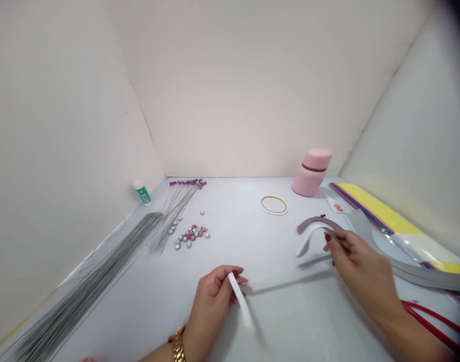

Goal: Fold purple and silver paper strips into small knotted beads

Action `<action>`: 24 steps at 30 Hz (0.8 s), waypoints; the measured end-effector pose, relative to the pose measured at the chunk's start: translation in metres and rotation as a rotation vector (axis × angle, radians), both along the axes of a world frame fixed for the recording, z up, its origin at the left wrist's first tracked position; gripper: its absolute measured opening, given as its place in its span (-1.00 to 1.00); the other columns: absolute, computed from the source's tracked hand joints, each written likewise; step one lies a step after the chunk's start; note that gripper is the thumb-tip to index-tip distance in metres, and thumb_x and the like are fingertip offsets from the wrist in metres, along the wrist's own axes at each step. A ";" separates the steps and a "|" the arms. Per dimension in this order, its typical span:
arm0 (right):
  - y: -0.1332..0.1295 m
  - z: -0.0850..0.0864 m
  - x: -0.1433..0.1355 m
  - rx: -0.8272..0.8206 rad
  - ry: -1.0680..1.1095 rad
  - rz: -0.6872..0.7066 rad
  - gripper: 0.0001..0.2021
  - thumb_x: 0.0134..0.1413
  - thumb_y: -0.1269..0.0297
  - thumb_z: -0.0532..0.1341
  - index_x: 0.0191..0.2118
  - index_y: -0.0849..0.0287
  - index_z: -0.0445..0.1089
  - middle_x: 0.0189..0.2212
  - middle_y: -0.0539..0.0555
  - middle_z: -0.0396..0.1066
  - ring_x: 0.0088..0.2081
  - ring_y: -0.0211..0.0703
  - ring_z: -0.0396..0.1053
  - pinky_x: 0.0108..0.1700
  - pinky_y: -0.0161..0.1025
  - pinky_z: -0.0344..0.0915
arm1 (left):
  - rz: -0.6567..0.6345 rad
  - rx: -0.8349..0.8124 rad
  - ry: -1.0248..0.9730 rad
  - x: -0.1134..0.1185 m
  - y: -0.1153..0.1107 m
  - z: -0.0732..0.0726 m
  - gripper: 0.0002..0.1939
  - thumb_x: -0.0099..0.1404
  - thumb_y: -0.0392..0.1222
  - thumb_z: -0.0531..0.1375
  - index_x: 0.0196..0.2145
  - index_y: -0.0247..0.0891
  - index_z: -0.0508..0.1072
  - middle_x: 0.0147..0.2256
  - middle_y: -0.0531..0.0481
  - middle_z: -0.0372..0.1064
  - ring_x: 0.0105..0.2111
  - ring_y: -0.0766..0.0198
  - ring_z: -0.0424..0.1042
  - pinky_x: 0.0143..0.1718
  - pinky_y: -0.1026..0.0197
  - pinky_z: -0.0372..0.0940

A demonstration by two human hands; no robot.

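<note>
My left hand (222, 291), with a gold watch band at the wrist, is closed on a narrow white paper strip (242, 304) near the table's front middle. The strip's free end hangs down toward me, and a thin stretch runs rightward from the fingers. My right hand (350, 256) pinches curved paper strips (310, 234), white and grey, at the right; their ends curl to the left. Beside them lies a mauve curved strip (318, 220). Small folded stars (192, 234), silver, pink and purple, lie in a loose group left of centre.
Grey wires (90, 286) cover the left side, with purple-tipped stems (186, 183) behind. At the back stand a green-white bottle (143, 193) and pink flask (311, 173). A ring of tape (274, 205), glue tube (336, 205), coloured paper packs (384, 208) and red handles (433, 317) are also visible.
</note>
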State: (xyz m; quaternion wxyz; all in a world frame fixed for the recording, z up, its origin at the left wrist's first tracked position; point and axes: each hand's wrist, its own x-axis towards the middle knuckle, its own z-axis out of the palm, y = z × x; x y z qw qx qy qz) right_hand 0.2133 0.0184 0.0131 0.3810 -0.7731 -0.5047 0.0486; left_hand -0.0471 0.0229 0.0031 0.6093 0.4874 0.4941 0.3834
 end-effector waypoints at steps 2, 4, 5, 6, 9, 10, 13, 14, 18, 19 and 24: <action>0.001 0.001 0.005 0.017 -0.042 -0.030 -0.85 -0.01 0.24 0.05 -0.29 0.09 0.27 -0.49 0.03 0.41 -0.56 -0.13 0.34 -0.43 -0.23 0.20 | -0.004 0.006 0.022 0.000 -0.001 0.000 -0.80 0.14 -0.19 0.11 -0.33 -0.34 0.45 -0.47 -0.09 0.48 -0.51 0.27 0.41 -0.45 0.26 0.27; 0.001 0.002 0.006 0.004 0.051 -0.038 -0.86 -0.01 0.24 0.06 -0.30 0.09 0.27 -0.49 0.01 0.41 -0.59 -0.18 0.33 -0.46 -0.25 0.22 | 0.005 0.015 0.028 -0.001 -0.003 -0.001 -0.77 0.16 -0.15 0.10 -0.30 -0.34 0.45 -0.45 -0.10 0.49 -0.46 0.23 0.43 -0.41 0.23 0.29; 0.001 0.003 0.007 -0.002 0.120 -0.044 -0.87 -0.01 0.23 0.06 -0.31 0.10 0.27 -0.49 0.01 0.40 -0.60 -0.20 0.33 -0.47 -0.27 0.23 | 0.025 0.023 0.034 -0.002 -0.003 -0.001 -0.75 0.16 -0.13 0.10 -0.29 -0.34 0.45 -0.43 -0.11 0.49 -0.44 0.21 0.44 -0.38 0.21 0.29; 0.001 0.003 0.008 -0.002 0.185 -0.054 -0.87 -0.03 0.22 0.08 -0.33 0.11 0.28 -0.50 0.01 0.40 -0.60 -0.21 0.32 -0.49 -0.28 0.24 | 0.059 0.034 0.043 -0.004 -0.003 0.000 -0.74 0.17 -0.11 0.10 -0.28 -0.33 0.44 -0.43 -0.11 0.49 -0.41 0.19 0.45 -0.34 0.19 0.30; 0.003 0.003 0.018 0.049 0.301 -0.124 -0.82 -0.05 0.18 0.08 -0.34 0.17 0.26 -0.50 0.06 0.39 -0.65 -0.26 0.25 -0.59 -0.32 0.19 | 0.198 0.078 0.070 -0.009 0.001 0.002 -0.69 0.15 -0.05 0.12 -0.25 -0.33 0.43 -0.48 -0.08 0.49 -0.38 0.17 0.46 -0.29 0.18 0.29; 0.003 0.002 0.023 0.066 0.313 -0.141 -0.79 -0.04 0.18 0.05 -0.31 0.19 0.24 -0.50 0.07 0.39 -0.67 -0.27 0.22 -0.63 -0.33 0.16 | 0.235 0.078 0.063 -0.011 0.002 0.003 -0.67 0.14 -0.03 0.13 -0.24 -0.33 0.43 -0.46 -0.08 0.49 -0.37 0.17 0.46 -0.29 0.19 0.29; 0.004 -0.001 0.031 0.042 0.316 -0.119 -0.79 -0.05 0.21 0.04 -0.30 0.22 0.24 -0.54 0.08 0.38 -0.68 -0.26 0.22 -0.67 -0.34 0.14 | 0.244 0.054 0.017 -0.009 0.006 0.004 -0.64 0.11 -0.01 0.16 -0.24 -0.34 0.43 -0.35 -0.10 0.49 -0.37 0.20 0.46 -0.36 0.26 0.31; 0.004 -0.002 0.031 0.013 0.312 -0.091 -0.80 -0.06 0.22 0.05 -0.32 0.22 0.25 -0.56 0.07 0.39 -0.67 -0.25 0.23 -0.66 -0.34 0.15 | 0.212 0.040 0.002 -0.007 0.005 0.005 -0.63 0.10 -0.01 0.16 -0.23 -0.35 0.43 -0.35 -0.10 0.49 -0.38 0.21 0.46 -0.39 0.27 0.31; 0.007 -0.008 0.025 -0.102 0.249 0.013 -0.80 -0.09 0.23 0.09 -0.33 0.20 0.33 -0.58 0.04 0.40 -0.67 -0.22 0.26 -0.57 -0.28 0.20 | 0.096 -0.016 -0.025 0.001 0.002 0.007 -0.56 0.11 -0.04 0.17 -0.11 -0.38 0.34 -0.45 -0.06 0.48 -0.44 0.26 0.44 -0.41 0.30 0.30; 0.007 -0.007 0.022 -0.108 0.220 0.009 -0.77 -0.10 0.23 0.10 -0.29 0.20 0.34 -0.51 0.06 0.42 -0.64 -0.21 0.27 -0.51 -0.25 0.21 | 0.089 -0.024 -0.023 0.001 0.001 0.007 -0.55 0.12 -0.05 0.17 -0.09 -0.38 0.32 -0.47 -0.05 0.47 -0.45 0.27 0.43 -0.41 0.30 0.29; -0.006 0.008 -0.020 -0.051 0.070 0.128 -0.70 0.00 0.18 0.06 -0.15 0.19 0.28 -0.22 0.16 0.33 -0.43 -0.15 0.29 -0.31 -0.20 0.21 | 0.054 -0.018 -0.017 0.000 0.001 0.007 -0.57 0.18 -0.09 0.13 -0.04 -0.35 0.25 -0.58 0.03 0.43 -0.48 0.32 0.39 -0.42 0.34 0.25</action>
